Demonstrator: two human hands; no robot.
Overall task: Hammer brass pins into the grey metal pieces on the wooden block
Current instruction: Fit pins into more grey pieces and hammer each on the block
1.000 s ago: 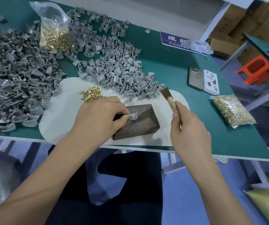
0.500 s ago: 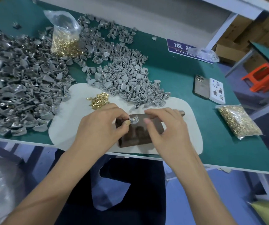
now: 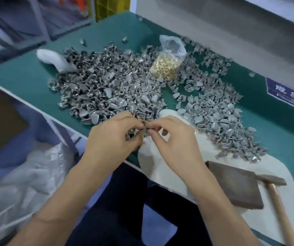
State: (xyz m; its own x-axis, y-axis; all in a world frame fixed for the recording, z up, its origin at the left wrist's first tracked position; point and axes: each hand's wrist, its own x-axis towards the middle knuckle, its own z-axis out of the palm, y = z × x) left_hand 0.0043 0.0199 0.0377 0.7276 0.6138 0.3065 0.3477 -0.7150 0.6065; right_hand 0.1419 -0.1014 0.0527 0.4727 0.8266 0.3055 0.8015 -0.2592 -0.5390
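Left of the wooden block [image 3: 235,185], the left hand [image 3: 110,137] and right hand [image 3: 174,139] meet fingertip to fingertip, pinching a small grey metal piece [image 3: 143,129] at the pile's [image 3: 110,93] near edge. This looks like the loading step; next, the piece needs seating on the bare block, and the hammer [image 3: 275,190] just right of it needs picking up.

Both bare forearms rise from the lower edge of the frame and converge toward its middle, where the two hands meet fingertip to fingertip. The left hand [image 3: 110,134] sits left of centre, back toward the camera, its fingers curled inward and its thumb and forefinger pinched together at the meeting point. The right hand [image 3: 176,139] faces it from the right, thumb and forefinger pinched too, the other fingers loosely bent beneath.
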